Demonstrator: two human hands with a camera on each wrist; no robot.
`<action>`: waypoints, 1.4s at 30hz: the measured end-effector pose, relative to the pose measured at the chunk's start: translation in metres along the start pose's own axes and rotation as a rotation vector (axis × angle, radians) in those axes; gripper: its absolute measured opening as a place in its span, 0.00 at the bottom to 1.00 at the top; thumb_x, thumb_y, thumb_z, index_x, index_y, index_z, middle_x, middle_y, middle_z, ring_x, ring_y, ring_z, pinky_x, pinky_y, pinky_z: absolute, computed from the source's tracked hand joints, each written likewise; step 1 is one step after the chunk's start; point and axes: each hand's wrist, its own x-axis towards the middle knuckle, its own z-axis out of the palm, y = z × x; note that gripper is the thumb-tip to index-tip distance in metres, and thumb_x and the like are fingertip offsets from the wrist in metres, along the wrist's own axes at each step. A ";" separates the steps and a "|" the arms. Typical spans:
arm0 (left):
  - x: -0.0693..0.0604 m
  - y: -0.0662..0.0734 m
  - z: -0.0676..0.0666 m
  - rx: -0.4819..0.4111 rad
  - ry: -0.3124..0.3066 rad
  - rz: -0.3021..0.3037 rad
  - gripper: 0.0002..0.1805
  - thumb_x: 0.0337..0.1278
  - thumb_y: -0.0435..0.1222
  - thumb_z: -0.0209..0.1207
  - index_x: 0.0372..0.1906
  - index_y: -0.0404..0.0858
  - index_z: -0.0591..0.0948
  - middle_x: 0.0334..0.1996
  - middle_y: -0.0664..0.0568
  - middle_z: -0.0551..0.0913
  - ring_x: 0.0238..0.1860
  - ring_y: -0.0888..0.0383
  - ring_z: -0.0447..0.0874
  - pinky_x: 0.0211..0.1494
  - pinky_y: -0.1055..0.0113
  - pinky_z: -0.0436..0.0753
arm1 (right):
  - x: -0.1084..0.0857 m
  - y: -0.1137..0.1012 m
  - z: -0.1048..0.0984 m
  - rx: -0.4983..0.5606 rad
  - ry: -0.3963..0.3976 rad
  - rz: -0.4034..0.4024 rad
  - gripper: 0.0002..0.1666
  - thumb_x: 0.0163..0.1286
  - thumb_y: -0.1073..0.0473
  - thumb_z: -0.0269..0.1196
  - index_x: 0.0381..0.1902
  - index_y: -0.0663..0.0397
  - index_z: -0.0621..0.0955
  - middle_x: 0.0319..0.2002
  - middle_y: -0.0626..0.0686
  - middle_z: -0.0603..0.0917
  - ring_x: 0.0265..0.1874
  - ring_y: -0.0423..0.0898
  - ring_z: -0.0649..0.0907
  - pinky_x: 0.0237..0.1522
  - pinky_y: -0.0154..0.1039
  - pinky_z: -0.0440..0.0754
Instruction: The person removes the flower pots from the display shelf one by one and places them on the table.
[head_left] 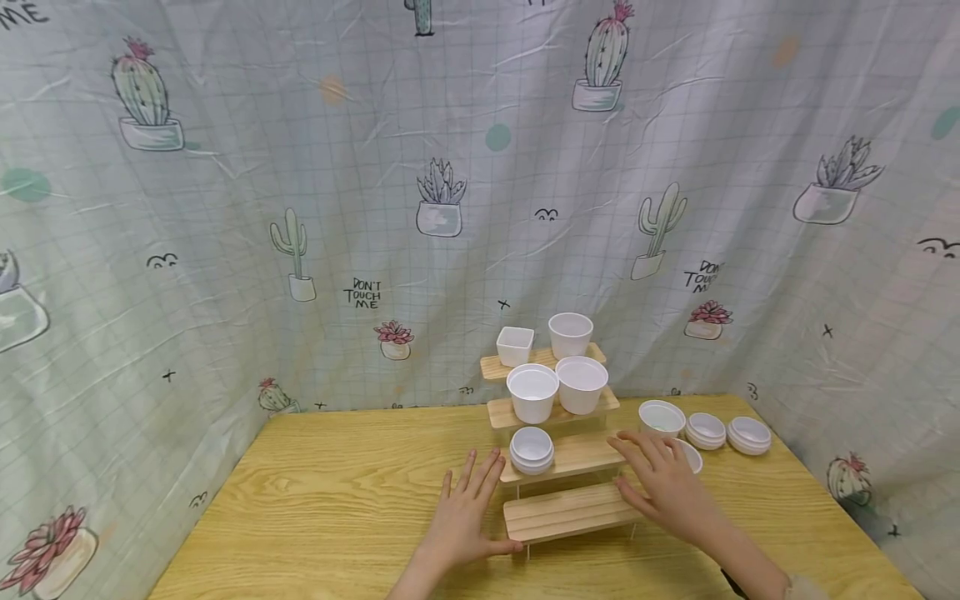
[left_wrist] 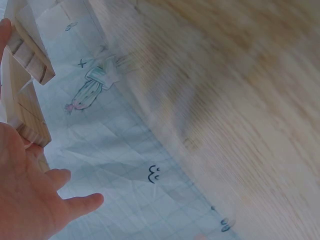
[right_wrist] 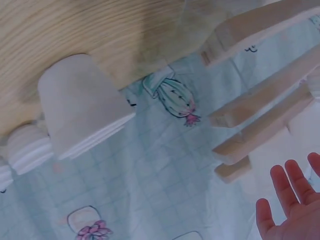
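Note:
A tiered wooden stand (head_left: 570, 510) with thin clear supports stands between both hands. My left hand (head_left: 467, 512) is at its left side with fingers spread, thumb at the lowest step's left end. On the right, my right hand (head_left: 667, 483) has its fingertips by the right ends of the two lower steps; whether they touch is unclear. The top step bears a square white pot (head_left: 515, 348) and a round white pot (head_left: 570, 337). Below are two larger round pots, one left (head_left: 532, 398) and one right (head_left: 582, 390). Small white bowls (head_left: 531, 461), apparently stacked, sit on the third step.
Right of the stand are a white pot (head_left: 660, 414), two low white bowls, one nearer (head_left: 706, 433) and one farther right (head_left: 748, 437), and a white container (head_left: 692, 457) partly hidden by my right hand. A cactus-print curtain (head_left: 337, 208) backs the wooden table (head_left: 322, 500).

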 end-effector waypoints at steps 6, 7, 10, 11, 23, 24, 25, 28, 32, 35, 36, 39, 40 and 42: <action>0.000 0.000 -0.001 -0.006 0.008 0.000 0.63 0.25 0.71 0.57 0.70 0.47 0.47 0.71 0.57 0.46 0.70 0.44 0.46 0.60 0.36 0.59 | 0.007 -0.010 0.001 0.004 -0.014 -0.037 0.28 0.65 0.42 0.48 0.53 0.56 0.74 0.49 0.54 0.75 0.44 0.49 0.75 0.44 0.48 0.64; 0.000 0.000 -0.001 -0.006 0.008 0.002 0.63 0.25 0.71 0.57 0.70 0.47 0.47 0.71 0.57 0.46 0.70 0.44 0.46 0.60 0.35 0.59 | 0.008 -0.012 0.001 0.010 -0.019 -0.040 0.28 0.66 0.42 0.48 0.53 0.56 0.74 0.49 0.54 0.75 0.44 0.49 0.75 0.44 0.49 0.65; -0.001 -0.001 0.000 -0.010 0.009 0.005 0.62 0.25 0.71 0.57 0.70 0.46 0.47 0.71 0.56 0.46 0.70 0.44 0.46 0.60 0.35 0.59 | 0.013 -0.019 0.001 0.038 -0.023 -0.057 0.27 0.65 0.44 0.50 0.52 0.57 0.74 0.49 0.54 0.76 0.46 0.48 0.75 0.45 0.49 0.65; -0.001 -0.001 0.000 -0.011 0.009 0.007 0.62 0.25 0.71 0.57 0.70 0.46 0.47 0.71 0.56 0.46 0.70 0.44 0.46 0.60 0.35 0.59 | 0.014 -0.021 0.001 0.042 -0.026 -0.062 0.27 0.65 0.44 0.51 0.53 0.57 0.74 0.49 0.54 0.76 0.46 0.47 0.75 0.45 0.49 0.64; -0.001 0.000 0.000 -0.015 0.007 0.005 0.62 0.25 0.70 0.57 0.70 0.45 0.48 0.71 0.56 0.46 0.69 0.43 0.48 0.60 0.35 0.59 | 0.027 -0.033 0.011 0.055 -0.016 -0.121 0.28 0.67 0.42 0.45 0.55 0.55 0.73 0.52 0.52 0.76 0.48 0.46 0.75 0.47 0.46 0.65; -0.001 0.000 0.000 -0.014 0.009 0.006 0.62 0.25 0.70 0.57 0.70 0.45 0.48 0.71 0.55 0.47 0.69 0.42 0.48 0.60 0.35 0.59 | 0.028 -0.034 0.012 0.056 -0.015 -0.126 0.28 0.67 0.42 0.45 0.55 0.55 0.73 0.52 0.52 0.76 0.48 0.46 0.75 0.47 0.46 0.64; -0.001 0.000 0.000 -0.013 0.011 0.006 0.62 0.25 0.70 0.57 0.70 0.45 0.48 0.71 0.55 0.47 0.69 0.43 0.48 0.60 0.35 0.59 | 0.029 -0.035 0.013 0.060 -0.017 -0.130 0.28 0.68 0.42 0.45 0.55 0.55 0.73 0.52 0.52 0.76 0.48 0.46 0.74 0.47 0.45 0.64; -0.001 0.000 0.001 -0.011 0.015 0.007 0.62 0.25 0.71 0.57 0.70 0.45 0.48 0.71 0.56 0.47 0.69 0.43 0.48 0.60 0.35 0.59 | 0.032 -0.037 0.017 0.052 -0.015 -0.146 0.29 0.68 0.42 0.43 0.54 0.55 0.73 0.52 0.52 0.76 0.48 0.46 0.74 0.47 0.44 0.63; -0.001 0.000 0.002 -0.012 0.013 0.008 0.62 0.25 0.70 0.57 0.70 0.46 0.47 0.71 0.56 0.47 0.69 0.43 0.47 0.60 0.35 0.59 | 0.034 -0.041 0.021 0.045 -0.016 -0.153 0.28 0.68 0.42 0.44 0.54 0.54 0.73 0.53 0.52 0.75 0.48 0.46 0.75 0.46 0.43 0.64; -0.001 0.000 0.002 -0.010 0.012 0.011 0.62 0.25 0.70 0.57 0.70 0.46 0.47 0.71 0.55 0.46 0.70 0.43 0.46 0.59 0.35 0.59 | 0.036 -0.043 0.023 0.042 -0.021 -0.152 0.29 0.68 0.41 0.42 0.55 0.52 0.73 0.54 0.51 0.75 0.48 0.47 0.74 0.45 0.43 0.66; -0.001 0.000 0.002 -0.007 0.013 0.011 0.62 0.26 0.70 0.57 0.70 0.46 0.47 0.71 0.55 0.46 0.70 0.43 0.46 0.59 0.35 0.59 | 0.037 -0.044 0.024 0.042 -0.022 -0.151 0.30 0.68 0.40 0.40 0.55 0.52 0.73 0.54 0.51 0.75 0.48 0.47 0.74 0.45 0.44 0.67; -0.001 -0.001 0.002 0.002 0.015 0.013 0.62 0.26 0.70 0.57 0.70 0.47 0.46 0.71 0.56 0.45 0.70 0.43 0.46 0.59 0.35 0.60 | 0.039 -0.047 0.025 0.041 -0.032 -0.150 0.30 0.68 0.40 0.38 0.56 0.51 0.72 0.55 0.51 0.74 0.50 0.46 0.73 0.44 0.45 0.69; -0.001 -0.001 0.002 0.002 0.015 0.012 0.62 0.26 0.71 0.56 0.70 0.47 0.46 0.71 0.56 0.45 0.70 0.43 0.46 0.60 0.35 0.60 | 0.040 -0.047 0.026 0.041 -0.033 -0.151 0.30 0.68 0.40 0.39 0.56 0.51 0.72 0.55 0.52 0.74 0.50 0.46 0.73 0.43 0.46 0.69; -0.001 -0.001 0.002 0.002 0.013 0.013 0.62 0.26 0.71 0.56 0.70 0.47 0.46 0.71 0.56 0.45 0.70 0.43 0.46 0.60 0.36 0.60 | 0.042 -0.049 0.027 0.043 -0.035 -0.154 0.29 0.68 0.40 0.40 0.56 0.51 0.72 0.55 0.52 0.74 0.50 0.46 0.73 0.43 0.46 0.69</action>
